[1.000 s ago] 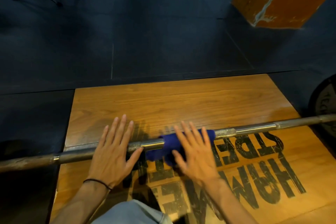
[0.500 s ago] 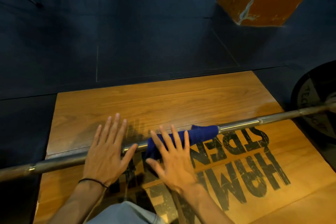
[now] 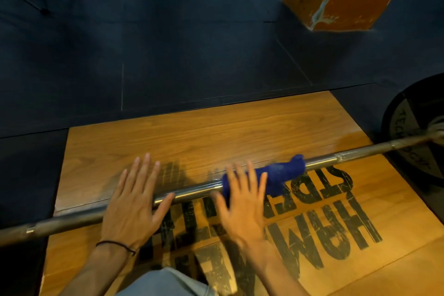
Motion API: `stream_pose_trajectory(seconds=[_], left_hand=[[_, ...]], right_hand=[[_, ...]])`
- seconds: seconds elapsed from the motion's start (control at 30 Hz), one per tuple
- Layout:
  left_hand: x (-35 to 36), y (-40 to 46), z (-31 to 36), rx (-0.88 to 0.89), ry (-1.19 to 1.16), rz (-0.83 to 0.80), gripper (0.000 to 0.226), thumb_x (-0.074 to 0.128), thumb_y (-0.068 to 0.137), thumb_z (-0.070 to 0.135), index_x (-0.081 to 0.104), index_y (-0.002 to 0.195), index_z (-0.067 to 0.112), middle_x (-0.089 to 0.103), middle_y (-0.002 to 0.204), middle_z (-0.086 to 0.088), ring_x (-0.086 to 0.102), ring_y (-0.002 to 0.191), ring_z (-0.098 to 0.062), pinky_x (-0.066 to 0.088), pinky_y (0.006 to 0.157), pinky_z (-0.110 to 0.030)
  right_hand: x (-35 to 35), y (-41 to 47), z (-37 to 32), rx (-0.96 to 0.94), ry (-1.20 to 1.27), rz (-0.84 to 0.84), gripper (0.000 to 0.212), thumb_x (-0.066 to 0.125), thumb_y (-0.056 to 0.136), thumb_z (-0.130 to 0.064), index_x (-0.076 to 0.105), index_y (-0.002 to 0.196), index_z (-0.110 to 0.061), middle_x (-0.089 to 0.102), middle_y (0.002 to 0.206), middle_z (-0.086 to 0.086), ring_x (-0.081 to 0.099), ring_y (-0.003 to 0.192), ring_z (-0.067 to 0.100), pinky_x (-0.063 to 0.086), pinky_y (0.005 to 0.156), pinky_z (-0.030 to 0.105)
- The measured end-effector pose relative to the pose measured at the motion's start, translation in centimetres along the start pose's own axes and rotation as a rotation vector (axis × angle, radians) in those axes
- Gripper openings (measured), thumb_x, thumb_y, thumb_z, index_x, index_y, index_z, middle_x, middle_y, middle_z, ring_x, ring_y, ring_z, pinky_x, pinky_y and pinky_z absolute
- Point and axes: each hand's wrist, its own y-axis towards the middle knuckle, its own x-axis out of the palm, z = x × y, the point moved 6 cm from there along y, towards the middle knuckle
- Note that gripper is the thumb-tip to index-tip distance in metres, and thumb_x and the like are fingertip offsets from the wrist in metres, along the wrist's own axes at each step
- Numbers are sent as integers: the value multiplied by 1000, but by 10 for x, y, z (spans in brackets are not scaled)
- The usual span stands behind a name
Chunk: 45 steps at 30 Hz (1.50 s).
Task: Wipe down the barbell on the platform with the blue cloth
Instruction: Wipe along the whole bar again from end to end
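The barbell (image 3: 192,191) is metal, its middle stretch polished and glossy, its outer stretches duller and grey. The blue cloth (image 3: 278,176) on it looks soft and matt. The platform (image 3: 216,132) is smooth wood with visible grain and worn black printed lettering. Around it lies matt dark rubber flooring (image 3: 192,50). The weight plate (image 3: 408,142) looks matt black.
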Motion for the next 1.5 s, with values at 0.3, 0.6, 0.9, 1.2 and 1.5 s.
stream_pose_trajectory(seconds=[0.3,0.6,0.9,1.2,1.5], left_hand=[[-4,40,31,84,-73,-20,75,10,101,67,18,157,18,14,165,-11,16,152,-27,23,120,-54],[-2,40,31,97,-166,-35,79,6,97,72,9,158,22,4,166,-7,8,153,-22,16,121,-46],[-7,38,34,87,-146,-18,76,13,100,67,16,157,18,17,164,-12,21,150,-27,28,115,-49],[-3,41,31,95,-115,-17,75,17,99,67,16,157,20,17,164,-9,19,149,-24,27,114,-48],[-1,42,29,86,-53,-47,74,17,100,66,19,157,19,17,164,-12,16,150,-25,27,115,-51]], right_hand=[[-32,30,87,-54,-161,29,62,23,107,-59,61,139,-23,64,132,4,55,130,27,9,126,59],[-6,6,2,73,-40,180,35,38,103,-41,69,111,-27,66,116,-4,56,126,30,16,119,70],[-34,25,99,11,-162,98,49,35,103,-58,67,111,-21,61,109,2,59,113,28,19,123,60],[-7,6,29,-60,-29,113,48,33,105,-54,64,129,-26,60,138,5,46,140,34,1,127,56],[-57,39,168,67,-137,117,61,25,106,-59,68,116,-17,62,114,7,56,122,33,11,126,53]])
